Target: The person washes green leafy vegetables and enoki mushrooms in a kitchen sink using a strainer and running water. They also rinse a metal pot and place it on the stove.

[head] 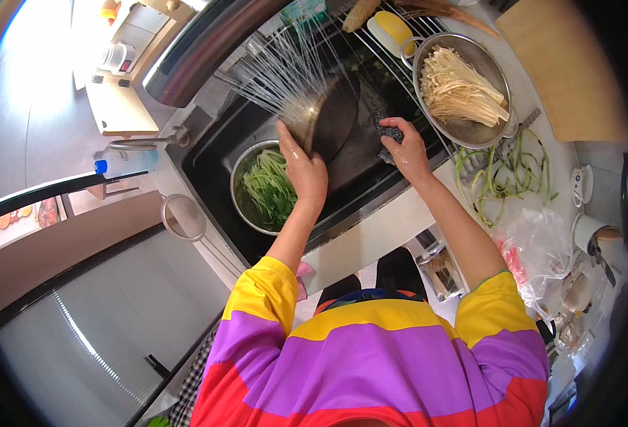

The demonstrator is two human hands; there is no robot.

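Inside the dark sink [356, 192], my left hand [307, 173] grips the rim of a tilted metal bowl [339, 120]. A wide spray of water [276, 74] falls on the bowl's lit side. My right hand [409, 155] pinches a dark grey scouring pad [393, 134], to the right of the bowl and apart from it. Below my left hand, a steel bowl [235, 187] holds cut leafy green stalks [268, 184]. The fingers of my left hand behind the tilted bowl are hidden.
On the sink's right side a steel colander [416, 61] holds enoki mushrooms [460, 91]. Behind it are a wire rack [367, 40] and a yellow-and-white sponge [390, 32]. Green stems [527, 165] and a plastic bag [538, 240] lie on the right counter. A strainer [184, 218] rests at left.
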